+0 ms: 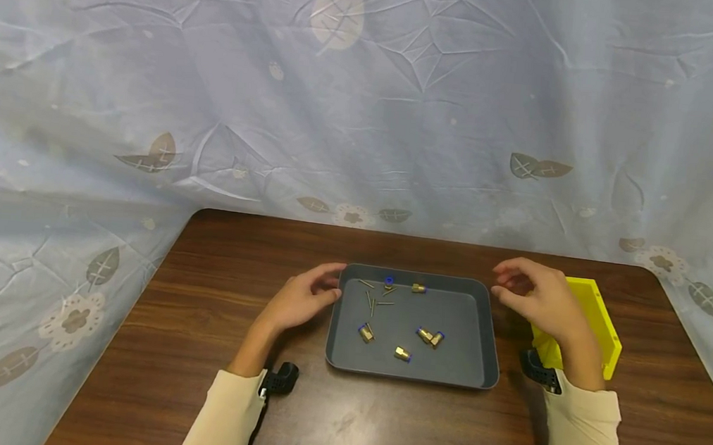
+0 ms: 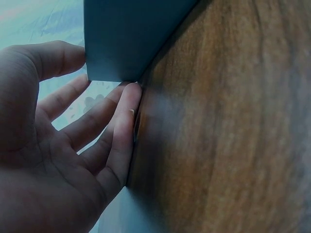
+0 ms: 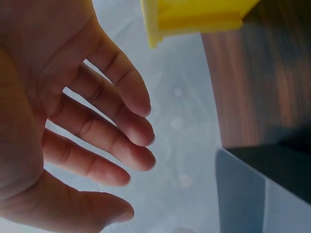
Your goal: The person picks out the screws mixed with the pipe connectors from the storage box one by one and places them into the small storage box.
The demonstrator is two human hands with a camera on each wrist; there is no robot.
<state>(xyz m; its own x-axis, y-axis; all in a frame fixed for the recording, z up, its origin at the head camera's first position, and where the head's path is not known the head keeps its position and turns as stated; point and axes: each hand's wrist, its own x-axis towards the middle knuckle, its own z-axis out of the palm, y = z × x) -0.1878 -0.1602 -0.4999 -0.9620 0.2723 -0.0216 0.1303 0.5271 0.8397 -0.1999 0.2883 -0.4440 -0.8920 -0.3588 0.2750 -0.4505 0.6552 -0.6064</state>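
A dark grey tray [image 1: 458, 330] lies on the table, holding several brass fittings [image 1: 402, 354] with blue collars and several thin metal pins [image 1: 385, 303]. At the tray's left side is my left hand [image 1: 300, 299]; its thumb and fingertips touch the outer wall near the far corner, fingers loosely bent. In the left wrist view, the tray wall [image 2: 131, 39] meets the thumb and fingertips [image 2: 130, 94]. My right hand [image 1: 543, 299] hovers beyond the tray's right edge, holding nothing, its fingers [image 3: 119, 126] relaxed and spread a little. Beside and partly behind it stands a yellow bin [image 1: 599, 321].
The brown wooden table [image 1: 339, 419] ends at a patterned grey-blue cloth [image 1: 354, 109] hanging behind it. Black wrist cameras [image 1: 279, 378] sit at both sleeve cuffs. The yellow bin stands near the table's right side.
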